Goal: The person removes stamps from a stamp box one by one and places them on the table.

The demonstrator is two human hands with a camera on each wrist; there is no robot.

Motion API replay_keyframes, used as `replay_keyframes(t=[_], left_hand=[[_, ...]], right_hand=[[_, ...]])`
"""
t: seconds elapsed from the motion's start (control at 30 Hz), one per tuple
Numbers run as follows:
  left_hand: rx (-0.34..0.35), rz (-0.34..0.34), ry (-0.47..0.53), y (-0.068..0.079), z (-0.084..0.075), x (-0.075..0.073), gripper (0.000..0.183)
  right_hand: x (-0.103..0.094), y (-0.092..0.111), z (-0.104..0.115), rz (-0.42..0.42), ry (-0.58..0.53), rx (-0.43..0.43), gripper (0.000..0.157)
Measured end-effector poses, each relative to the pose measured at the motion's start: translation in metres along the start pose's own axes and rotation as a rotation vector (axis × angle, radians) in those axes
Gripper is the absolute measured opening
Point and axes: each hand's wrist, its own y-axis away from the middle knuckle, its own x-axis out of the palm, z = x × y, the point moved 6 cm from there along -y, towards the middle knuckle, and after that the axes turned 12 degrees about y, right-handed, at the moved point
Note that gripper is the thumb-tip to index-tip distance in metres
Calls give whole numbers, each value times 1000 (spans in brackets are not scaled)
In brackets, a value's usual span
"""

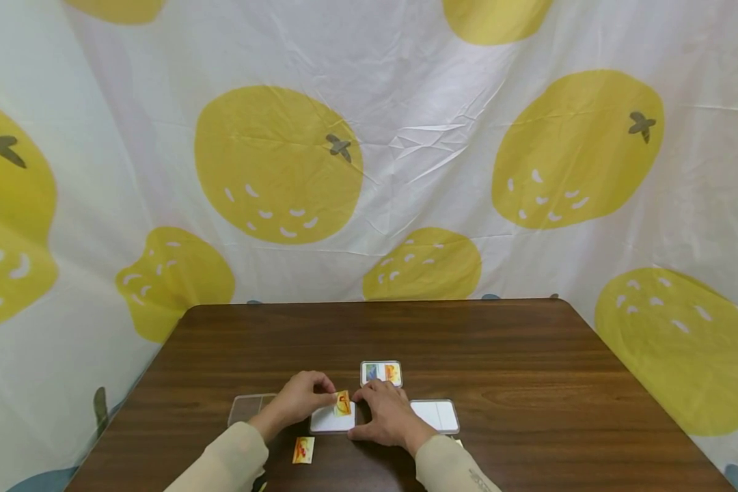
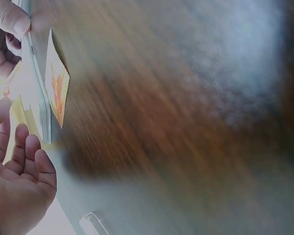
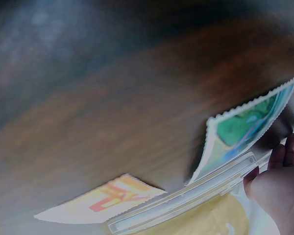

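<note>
My left hand [image 1: 304, 398] pinches a small orange-and-yellow stamp [image 1: 342, 403] between thumb and fingertips, over a flat clear case with a white insert [image 1: 326, 422]. In the left wrist view the left hand's [image 2: 24, 191] other fingers are loosely bent, and bright light washes out part of the held stamp. At the right side of the same case, my right hand [image 1: 389, 413] holds it by the edge, thumb at the near corner and fingers at the far one. Another orange-yellow stamp [image 1: 304, 450] lies on the table just in front of the case.
Behind the right hand lies a clear case [image 1: 381, 373] with a blue-green and an orange picture inside. A white two-panel case [image 1: 436, 416] is to the right, a clear cover [image 1: 249, 408] to the left. In the right wrist view a green-blue stamp [image 3: 250, 122] stands out near the case.
</note>
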Motion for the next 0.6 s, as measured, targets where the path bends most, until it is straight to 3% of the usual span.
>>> replay_keyframes(t=[0.33,0.6], left_hand=[[-16,9,56,2,-1,-3,7],[-69,21,130,5,-2,-8,8]], right_hand=[[0,0,-1,3,-4,2,55],[-1,0,0,-5,-7,-8,56]])
